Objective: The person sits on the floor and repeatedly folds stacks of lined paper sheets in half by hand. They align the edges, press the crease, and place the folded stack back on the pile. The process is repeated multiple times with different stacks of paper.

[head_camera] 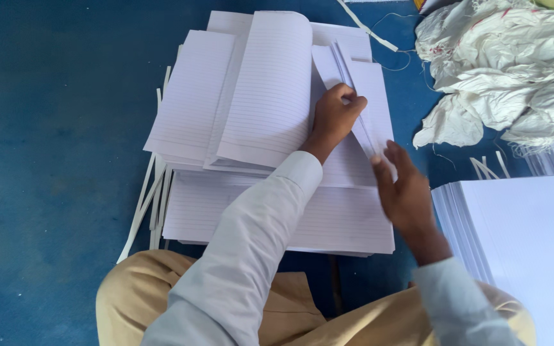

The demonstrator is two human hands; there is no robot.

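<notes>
Left hand (336, 115) pinches the folded white ruled sheets (354, 102); open right hand (404, 192) should steady their near edge, holding nothing.

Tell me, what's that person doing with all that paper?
A person sits on the blue floor over stacks of white lined paper sheets. The left hand pinches a narrow folded bunch of lined sheets, and the right hand touches its lower end. Thin white paper strips lie beside the stacks, a pile of plain white sheets to the right.
</notes>
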